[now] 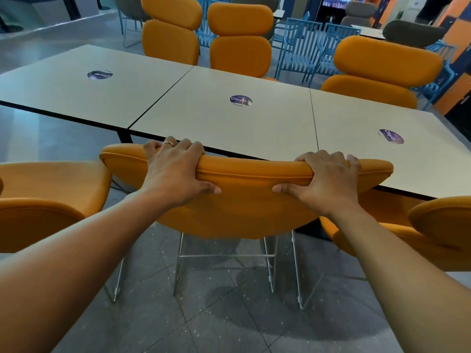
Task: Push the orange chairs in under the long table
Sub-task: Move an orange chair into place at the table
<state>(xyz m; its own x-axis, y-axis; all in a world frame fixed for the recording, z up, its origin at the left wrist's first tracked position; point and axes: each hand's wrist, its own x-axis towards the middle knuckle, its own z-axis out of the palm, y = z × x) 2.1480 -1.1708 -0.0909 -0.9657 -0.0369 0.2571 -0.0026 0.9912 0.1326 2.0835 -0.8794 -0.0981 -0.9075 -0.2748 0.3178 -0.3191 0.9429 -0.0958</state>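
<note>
**A:** Start at the left. How does it stand there?

**B:** The left chair (pixel 51 184) stands off from the tabletop (pixel 224 123), with floor showing between them. I'd say that one is not yet pushed in.

**A:** And the hands?

**B:** The left hand (pixel 175 171) grips the top of the mid chair (pixel 242 207), fingers (pixel 190 147) curled over the far side of the backrest and thumb pressed on the near side. The right hand (pixel 328 179) holds the same edge further along, in the same way.

**A:** Where is that chair?

**B:** Its backrest top meets the tabletop's near edge and the seat is hidden below. It looks almost home, with perhaps a last shove wanted.

**A:** Further right?

**B:** The right chair (pixel 441 225) sits by the near edge with part of it seemingly under. I cannot tell how far.

**A:** Across the table?

**B:** The far chairs (pixel 240 39) have their backs close to the far edge, so they are likely tucked in. That leaves mainly the near side, the left chair most of all.
</note>
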